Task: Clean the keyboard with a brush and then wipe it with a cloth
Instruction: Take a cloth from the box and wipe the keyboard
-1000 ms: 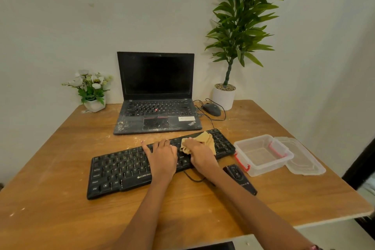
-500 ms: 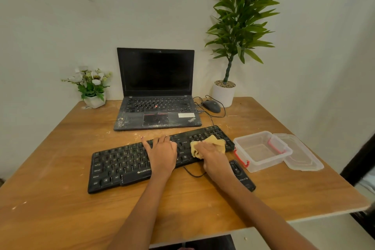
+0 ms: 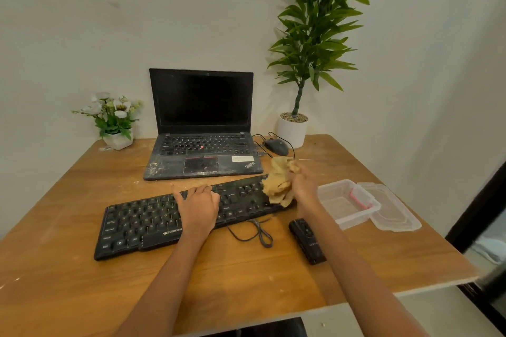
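Right now the person leans over the wooden table (image 3: 82,189) with both arms stretched forward. Their left hand (image 3: 198,206) lies flat on the middle of the black keyboard (image 3: 142,223), fingers straight and spread over the keys, pressing down on it. Their right hand (image 3: 305,186) is at the keyboard's right end, fingers curled round a crumpled tan cloth (image 3: 278,185); the cloth bunches up above the hand and its lower folds touch the last keys there. The keyboard sits slanted across the table, its right end nearer the wall, with its cable (image 3: 256,232) looped on the wood just in front of it.

Just beside that loop lies a small black oblong device (image 3: 306,241); I cannot tell what it is. Further right stands an open clear plastic box (image 3: 347,206) with red clips, its lid (image 3: 391,209) lying against it. Behind the keyboard sits a dusty open laptop (image 3: 202,128), a mouse (image 3: 276,146) beside it, a tall potted plant (image 3: 309,44) and a small pot of white flowers (image 3: 112,117) against the wall.
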